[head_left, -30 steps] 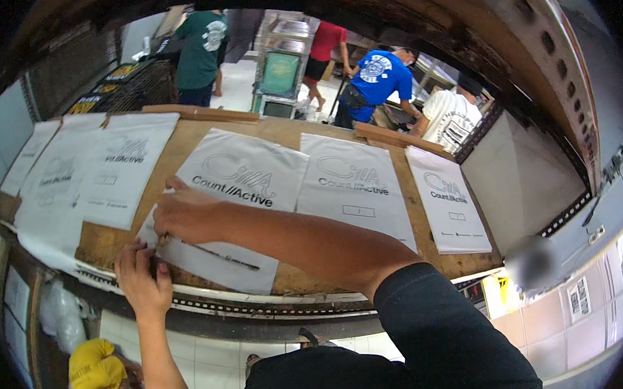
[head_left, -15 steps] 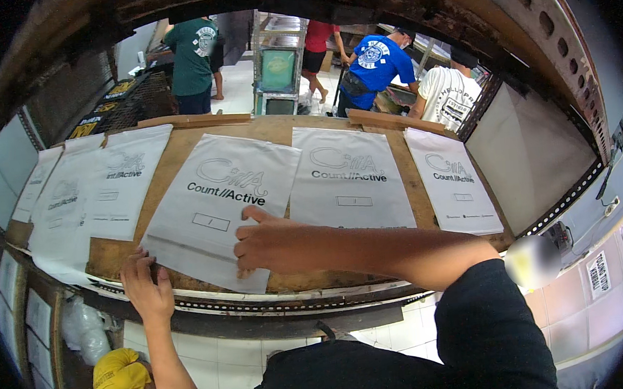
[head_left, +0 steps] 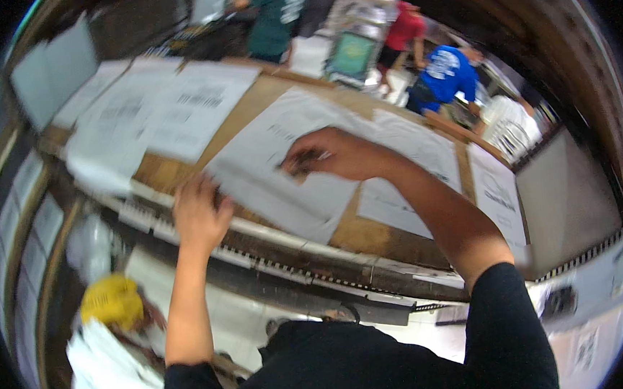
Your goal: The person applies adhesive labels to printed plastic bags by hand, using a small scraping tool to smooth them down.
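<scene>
A flat white sheet with dark print [head_left: 274, 172] lies aslant on the brown board in front of me. At its near left edge rests my left hand [head_left: 202, 209], fingers stretched and slightly spread, holding nothing I can see. My right hand [head_left: 334, 154] reaches across from the right over the sheet's middle, covering part of the print. Its fingers are curled in toward the thumb; blur hides whether anything small is between them. Another printed white sheet [head_left: 398, 199] lies just right, partly behind my right forearm.
More printed white sheets [head_left: 193, 105] overlap on the left, and one [head_left: 495, 189] lies far right. The brown board [head_left: 365, 241] has a perforated metal rail [head_left: 288, 268] along its front. Several people work beyond it. Someone in a yellow head covering [head_left: 111, 301] is low at the left.
The view has swung, so the board now slants down to the right. My right hand has moved farther up over the sheet with its fingers curled tighter. The left stays by its edge.
</scene>
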Demonstrator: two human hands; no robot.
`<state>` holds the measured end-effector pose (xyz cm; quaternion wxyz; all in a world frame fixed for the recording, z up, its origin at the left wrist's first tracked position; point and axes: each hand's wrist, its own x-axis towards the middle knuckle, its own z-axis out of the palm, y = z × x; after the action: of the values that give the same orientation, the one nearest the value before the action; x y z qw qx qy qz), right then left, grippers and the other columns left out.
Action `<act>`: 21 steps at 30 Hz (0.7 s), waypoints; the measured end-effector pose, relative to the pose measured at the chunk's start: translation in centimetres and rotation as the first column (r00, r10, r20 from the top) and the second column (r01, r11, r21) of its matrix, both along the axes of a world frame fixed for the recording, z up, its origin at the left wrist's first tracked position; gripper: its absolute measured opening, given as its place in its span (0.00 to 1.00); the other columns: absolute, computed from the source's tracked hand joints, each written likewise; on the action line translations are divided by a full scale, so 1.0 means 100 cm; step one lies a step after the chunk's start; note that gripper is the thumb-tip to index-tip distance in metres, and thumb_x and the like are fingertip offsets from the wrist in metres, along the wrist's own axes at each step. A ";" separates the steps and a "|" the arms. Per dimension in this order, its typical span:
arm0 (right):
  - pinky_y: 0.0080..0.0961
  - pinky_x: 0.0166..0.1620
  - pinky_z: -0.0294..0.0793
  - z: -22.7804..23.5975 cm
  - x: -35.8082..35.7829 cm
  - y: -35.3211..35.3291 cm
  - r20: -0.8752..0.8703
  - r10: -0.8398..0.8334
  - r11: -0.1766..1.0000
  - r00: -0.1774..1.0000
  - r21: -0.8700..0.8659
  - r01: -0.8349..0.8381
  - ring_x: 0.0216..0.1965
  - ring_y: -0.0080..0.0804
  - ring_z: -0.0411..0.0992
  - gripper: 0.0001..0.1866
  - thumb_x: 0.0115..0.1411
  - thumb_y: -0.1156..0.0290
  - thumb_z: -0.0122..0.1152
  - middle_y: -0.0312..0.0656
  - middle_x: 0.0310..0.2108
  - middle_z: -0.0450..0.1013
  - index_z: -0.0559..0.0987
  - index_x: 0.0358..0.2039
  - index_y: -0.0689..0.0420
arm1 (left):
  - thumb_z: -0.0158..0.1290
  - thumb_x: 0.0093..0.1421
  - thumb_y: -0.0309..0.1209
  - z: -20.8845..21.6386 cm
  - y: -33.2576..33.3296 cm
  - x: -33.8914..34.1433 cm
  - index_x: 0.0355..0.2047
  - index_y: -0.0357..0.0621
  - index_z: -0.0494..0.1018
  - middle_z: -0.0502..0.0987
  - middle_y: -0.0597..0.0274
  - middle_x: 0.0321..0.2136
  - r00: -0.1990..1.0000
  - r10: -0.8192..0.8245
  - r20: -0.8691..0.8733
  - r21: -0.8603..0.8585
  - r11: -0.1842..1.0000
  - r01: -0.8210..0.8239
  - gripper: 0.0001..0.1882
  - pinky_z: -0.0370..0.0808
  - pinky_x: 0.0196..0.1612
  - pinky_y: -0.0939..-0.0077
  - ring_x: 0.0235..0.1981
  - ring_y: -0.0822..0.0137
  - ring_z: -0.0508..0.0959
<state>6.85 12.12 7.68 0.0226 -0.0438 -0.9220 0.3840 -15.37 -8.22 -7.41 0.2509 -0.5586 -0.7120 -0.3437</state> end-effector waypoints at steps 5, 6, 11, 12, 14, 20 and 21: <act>0.27 0.48 0.74 -0.023 -0.043 0.002 -0.058 -0.200 0.970 0.978 -0.149 0.190 0.43 0.27 0.76 0.16 0.66 0.75 0.58 0.44 0.39 0.80 0.74 0.54 0.61 | 0.60 0.55 0.44 0.011 -0.012 -0.004 0.40 0.38 0.75 0.76 0.45 0.46 0.996 -0.087 0.022 0.046 0.995 0.086 0.22 0.67 0.59 0.48 0.51 0.43 0.74; 0.28 0.48 0.74 -0.024 -0.054 0.001 -0.062 -0.204 0.971 0.977 -0.137 0.194 0.43 0.29 0.76 0.14 0.66 0.74 0.58 0.42 0.41 0.79 0.74 0.52 0.63 | 0.61 0.54 0.43 0.013 -0.012 -0.006 0.40 0.38 0.74 0.76 0.45 0.45 0.994 -0.107 0.017 0.060 0.993 0.106 0.22 0.67 0.59 0.48 0.50 0.44 0.75; 0.26 0.49 0.76 -0.026 -0.093 -0.010 0.096 -0.203 0.924 0.975 -0.311 0.223 0.45 0.25 0.74 0.15 0.67 0.77 0.56 0.39 0.45 0.74 0.73 0.53 0.62 | 0.61 0.53 0.46 0.015 -0.013 -0.007 0.39 0.36 0.75 0.77 0.44 0.44 0.992 -0.127 0.011 0.088 0.988 0.126 0.24 0.67 0.60 0.49 0.50 0.45 0.75; 0.27 0.48 0.77 -0.025 -0.099 -0.011 0.108 -0.195 0.908 0.975 -0.356 0.220 0.45 0.26 0.75 0.15 0.67 0.77 0.56 0.39 0.46 0.74 0.73 0.53 0.63 | 0.61 0.53 0.46 0.014 -0.012 -0.007 0.39 0.36 0.75 0.77 0.44 0.44 0.991 -0.133 0.013 0.102 0.986 0.131 0.24 0.67 0.60 0.49 0.50 0.45 0.76; 0.28 0.48 0.78 -0.022 -0.106 -0.015 0.123 -0.211 0.892 0.970 -0.382 0.243 0.46 0.28 0.75 0.16 0.67 0.77 0.56 0.41 0.47 0.74 0.73 0.54 0.63 | 0.61 0.54 0.48 0.014 -0.013 -0.006 0.39 0.35 0.75 0.77 0.43 0.44 0.990 -0.139 0.035 0.094 0.986 0.135 0.26 0.67 0.60 0.49 0.49 0.45 0.76; 0.29 0.48 0.80 -0.033 -0.113 -0.012 0.020 -0.256 0.796 0.966 -0.563 0.223 0.46 0.31 0.77 0.18 0.65 0.75 0.60 0.44 0.45 0.76 0.74 0.55 0.66 | 0.60 0.56 0.51 0.006 -0.008 -0.010 0.40 0.34 0.75 0.76 0.42 0.44 0.987 -0.158 0.026 0.116 0.981 0.154 0.28 0.66 0.60 0.48 0.49 0.44 0.76; 0.30 0.47 0.80 -0.037 -0.113 -0.011 -0.028 -0.268 0.796 0.963 -0.570 0.205 0.46 0.32 0.78 0.19 0.65 0.74 0.62 0.45 0.44 0.78 0.74 0.54 0.67 | 0.59 0.56 0.51 0.003 -0.008 -0.010 0.40 0.34 0.75 0.76 0.42 0.44 0.989 -0.147 0.018 0.135 0.980 0.143 0.28 0.66 0.60 0.48 0.49 0.44 0.76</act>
<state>-4.42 11.02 4.00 0.1058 -0.1426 -0.7528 0.6338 -16.38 -9.02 -7.08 0.2520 -0.5860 -0.6482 -0.4158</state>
